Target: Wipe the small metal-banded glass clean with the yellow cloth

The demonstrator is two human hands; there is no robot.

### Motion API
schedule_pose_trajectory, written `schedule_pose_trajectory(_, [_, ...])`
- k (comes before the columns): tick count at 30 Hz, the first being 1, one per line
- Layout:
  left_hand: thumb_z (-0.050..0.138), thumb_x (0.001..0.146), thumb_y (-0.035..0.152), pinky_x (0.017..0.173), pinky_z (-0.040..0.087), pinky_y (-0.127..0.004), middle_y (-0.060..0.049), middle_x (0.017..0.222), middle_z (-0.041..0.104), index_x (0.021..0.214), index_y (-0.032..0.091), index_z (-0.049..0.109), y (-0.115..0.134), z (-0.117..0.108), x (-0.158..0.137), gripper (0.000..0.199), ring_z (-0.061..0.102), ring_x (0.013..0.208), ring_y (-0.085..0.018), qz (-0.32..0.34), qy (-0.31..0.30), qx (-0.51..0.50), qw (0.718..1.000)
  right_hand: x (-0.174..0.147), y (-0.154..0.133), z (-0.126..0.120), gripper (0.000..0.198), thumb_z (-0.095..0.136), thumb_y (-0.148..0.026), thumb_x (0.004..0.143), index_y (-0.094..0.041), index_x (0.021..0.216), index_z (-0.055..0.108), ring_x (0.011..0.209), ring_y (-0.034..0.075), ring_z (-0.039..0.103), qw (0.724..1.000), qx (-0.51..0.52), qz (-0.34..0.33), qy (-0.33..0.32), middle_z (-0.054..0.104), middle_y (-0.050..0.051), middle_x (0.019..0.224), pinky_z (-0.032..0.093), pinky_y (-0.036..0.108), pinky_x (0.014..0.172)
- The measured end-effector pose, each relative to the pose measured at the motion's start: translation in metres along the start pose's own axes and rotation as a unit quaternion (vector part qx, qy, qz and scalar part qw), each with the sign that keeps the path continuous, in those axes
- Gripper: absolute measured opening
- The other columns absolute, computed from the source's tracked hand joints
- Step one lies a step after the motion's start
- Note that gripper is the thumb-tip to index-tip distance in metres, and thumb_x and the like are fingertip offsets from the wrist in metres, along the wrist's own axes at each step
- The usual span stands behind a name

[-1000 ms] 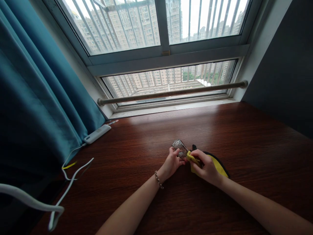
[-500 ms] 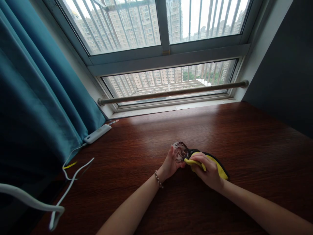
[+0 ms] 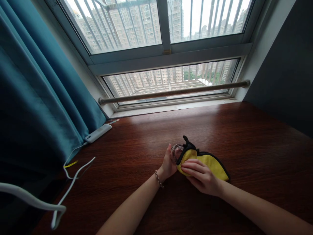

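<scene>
A clear, rounded object (image 3: 178,151) sits above the middle of the bench (image 3: 137,147), in the left hand (image 3: 169,164), whose grip curls around its left side. Whether it is a hollow container, and what it might hold, is too small to tell. The right hand (image 3: 202,178) has its grip closed, fingers together, on a yellow cloth (image 3: 215,166) with black edging; one fold covers the object's near right side, the rest spreads beside that hand. A bracelet (image 3: 158,179) circles the left wrist. Farther left, a white device (image 3: 98,133) lies by the blue curtain (image 3: 49,81), near a white cable (image 3: 31,200).
</scene>
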State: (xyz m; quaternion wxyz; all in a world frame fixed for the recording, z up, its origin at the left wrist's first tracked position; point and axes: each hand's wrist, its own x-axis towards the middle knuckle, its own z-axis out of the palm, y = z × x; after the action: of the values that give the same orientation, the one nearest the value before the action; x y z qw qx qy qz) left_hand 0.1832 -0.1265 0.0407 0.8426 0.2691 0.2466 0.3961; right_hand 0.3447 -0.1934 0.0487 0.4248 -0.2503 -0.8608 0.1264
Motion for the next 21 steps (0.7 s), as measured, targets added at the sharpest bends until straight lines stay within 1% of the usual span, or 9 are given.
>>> schedule_pose_trajectory(1, [0.039,0.080,0.063,0.065,0.042,-0.028,-0.009,0.077,0.065,0.091,0.010,0.062,0.001,0.000,0.000,0.058,0.058,0.065,-0.018,-0.007,0.004,-0.007,1.000,0.001,0.000,0.000,0.045,0.047,-0.011,0.089,-0.019,0.133,0.041,0.114,0.026,0.046,1.000,-0.004,0.007,-0.011,0.053,0.011,0.121,0.043,0.043,0.095])
schedule_pose_trajectory(3, [0.038,0.080,0.063,0.056,0.040,-0.026,-0.007,0.069,0.062,0.089,0.011,0.062,0.001,-0.002,0.001,0.058,0.054,0.057,-0.015,-0.026,-0.018,-0.009,0.999,0.001,0.002,0.000,0.045,0.046,-0.016,0.091,-0.018,0.135,0.038,0.117,0.027,0.044,0.999,-0.015,0.029,-0.011,0.050,0.012,0.125,0.042,0.044,0.097])
schedule_pose_trajectory(5, [0.036,0.080,0.065,0.047,0.036,-0.024,-0.005,0.062,0.058,0.086,0.012,0.061,0.000,-0.005,0.001,0.058,0.049,0.048,-0.013,-0.045,-0.053,-0.003,0.998,0.001,0.006,0.000,0.044,0.043,-0.019,0.092,-0.017,0.136,0.038,0.119,0.028,0.042,0.998,-0.030,0.054,0.010,0.047,0.013,0.128,0.040,0.046,0.098])
schedule_pose_trajectory(7, [0.034,0.079,0.068,0.042,0.032,-0.023,-0.004,0.058,0.055,0.085,0.013,0.060,-0.001,-0.007,0.002,0.061,0.045,0.043,-0.013,-0.060,-0.082,0.008,0.995,0.001,0.010,0.001,0.044,0.041,-0.021,0.093,-0.017,0.137,0.035,0.122,0.028,0.038,0.996,-0.041,0.078,0.028,0.044,0.013,0.132,0.038,0.047,0.100])
schedule_pose_trajectory(10, [0.032,0.078,0.069,0.039,0.032,-0.023,-0.007,0.061,0.056,0.089,0.012,0.059,-0.002,-0.009,0.002,0.064,0.046,0.042,-0.013,-0.078,-0.104,0.027,0.991,-0.001,0.013,0.002,0.046,0.038,-0.024,0.095,-0.017,0.140,0.030,0.127,0.028,0.031,0.992,-0.049,0.108,0.035,0.037,0.012,0.137,0.034,0.047,0.103])
schedule_pose_trajectory(12, [0.032,0.079,0.068,0.039,0.034,-0.023,-0.008,0.066,0.058,0.095,0.012,0.059,-0.002,-0.009,0.002,0.064,0.047,0.044,-0.013,-0.079,-0.111,0.039,0.990,-0.001,0.014,0.002,0.047,0.035,-0.028,0.096,-0.017,0.141,0.027,0.129,0.028,0.028,0.991,-0.051,0.117,0.031,0.034,0.012,0.140,0.031,0.048,0.105])
schedule_pose_trajectory(16, [0.036,0.079,0.067,0.039,0.037,-0.022,-0.006,0.068,0.060,0.097,0.013,0.060,-0.004,-0.010,0.002,0.061,0.051,0.049,-0.014,-0.066,-0.102,0.056,0.991,-0.003,0.015,0.001,0.054,0.032,-0.038,0.096,-0.012,0.143,0.022,0.133,0.030,0.018,0.993,-0.050,0.106,-0.009,0.026,0.014,0.144,0.026,0.050,0.106])
schedule_pose_trajectory(19, [0.040,0.079,0.064,0.043,0.039,-0.022,-0.007,0.070,0.062,0.097,0.013,0.061,-0.009,-0.012,0.003,0.058,0.055,0.053,-0.015,-0.057,-0.087,0.062,0.993,-0.002,0.013,-0.001,0.060,0.027,-0.046,0.095,-0.009,0.143,0.020,0.134,0.030,0.013,0.994,-0.048,0.081,-0.057,0.022,0.015,0.145,0.023,0.051,0.107])
schedule_pose_trajectory(21, [0.040,0.079,0.064,0.045,0.040,-0.023,-0.009,0.075,0.064,0.100,0.011,0.061,-0.011,-0.014,0.003,0.061,0.058,0.059,-0.017,-0.058,-0.077,0.067,0.993,0.000,0.011,-0.004,0.062,0.026,-0.048,0.095,-0.008,0.142,0.021,0.134,0.031,0.013,0.993,-0.048,0.057,-0.087,0.023,0.016,0.145,0.022,0.052,0.107])
